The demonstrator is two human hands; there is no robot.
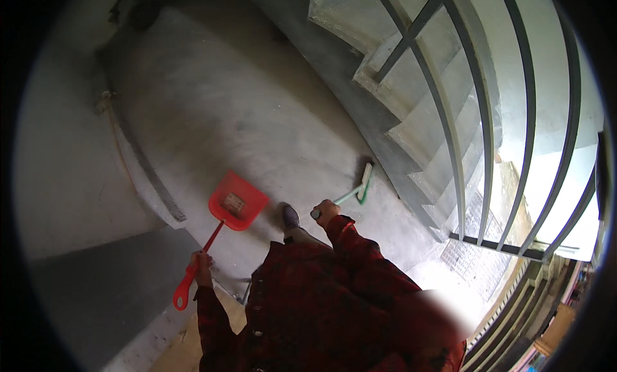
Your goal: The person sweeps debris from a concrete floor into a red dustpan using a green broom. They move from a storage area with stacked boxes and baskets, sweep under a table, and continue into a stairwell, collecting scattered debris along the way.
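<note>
My left hand [202,266] is closed around the handle of a red plastic dustpan [250,203], whose pan is at the lower middle left, with a pale worn patch inside it. My right hand [327,212] grips the end of a pale green broom handle. The broom head [365,183], white with green bristles, rests on the concrete floor [270,111] beside the base of the stairs. One dark shoe [290,215] shows between the dustpan and my right hand.
Concrete stairs [405,126] with grey metal railing bars [475,78] rise at the right. A wall [67,179] and a grey ledge [115,285] lie at the left. Dark objects stand at the top left. Bright light falls on patterned tiles [475,256] at the lower right.
</note>
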